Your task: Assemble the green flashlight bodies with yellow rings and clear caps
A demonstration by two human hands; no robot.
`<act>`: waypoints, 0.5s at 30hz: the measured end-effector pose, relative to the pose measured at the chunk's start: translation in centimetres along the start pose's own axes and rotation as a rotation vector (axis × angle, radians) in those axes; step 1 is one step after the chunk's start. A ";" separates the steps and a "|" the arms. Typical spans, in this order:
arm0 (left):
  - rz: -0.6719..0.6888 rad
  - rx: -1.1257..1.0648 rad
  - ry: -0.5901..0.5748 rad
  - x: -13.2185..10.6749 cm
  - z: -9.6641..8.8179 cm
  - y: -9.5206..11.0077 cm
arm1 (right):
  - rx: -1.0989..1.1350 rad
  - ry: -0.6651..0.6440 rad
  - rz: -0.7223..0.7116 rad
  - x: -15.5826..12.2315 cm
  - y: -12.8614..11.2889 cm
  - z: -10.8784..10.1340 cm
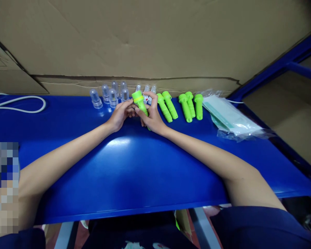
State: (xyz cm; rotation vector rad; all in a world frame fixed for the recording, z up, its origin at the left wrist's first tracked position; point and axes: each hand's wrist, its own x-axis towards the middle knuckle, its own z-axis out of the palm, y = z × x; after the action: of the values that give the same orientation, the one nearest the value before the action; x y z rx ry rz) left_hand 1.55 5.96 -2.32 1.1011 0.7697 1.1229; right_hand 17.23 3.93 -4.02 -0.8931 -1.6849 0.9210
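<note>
A bright green flashlight (138, 98) is held between my two hands above the blue table, its wide head tilted up and away from me. My left hand (120, 116) is closed, its fingertips against the head near the yellowish ring. Wrapped round the body is my right hand (154, 119), with the thumb along the handle and the index finger raised beside the head. Just beyond my left hand stand several clear domed plastic pieces (113, 98). Close to my right hand lie more green flashlights (170, 105). Small white parts (145, 98) with clear tops are partly hidden behind my right fingers.
Another group of green flashlights (186, 109) lies farther right. Beside it is a clear plastic bag (233, 114) with pale sheets inside. A white cable (28, 110) loops at the left. Cardboard (134, 41) walls off the back, and a blue metal frame (274, 65) borders the right.
</note>
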 end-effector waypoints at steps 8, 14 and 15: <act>0.023 -0.014 -0.012 0.0 0.1 0.0 | 0.024 -0.003 -0.005 0.1 0.2 0.0; 0.036 0.030 0.026 -0.2 0.1 0.0 | -0.030 0.021 -0.058 0.1 0.7 0.0; 0.045 0.036 0.024 -0.2 0.1 0.0 | -0.055 0.050 -0.097 0.1 0.8 0.0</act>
State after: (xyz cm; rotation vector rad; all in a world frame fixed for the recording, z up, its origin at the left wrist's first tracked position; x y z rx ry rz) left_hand 1.57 5.76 -2.31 1.1419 0.7900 1.1664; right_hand 17.34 4.36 -4.73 -0.8565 -1.7023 0.7851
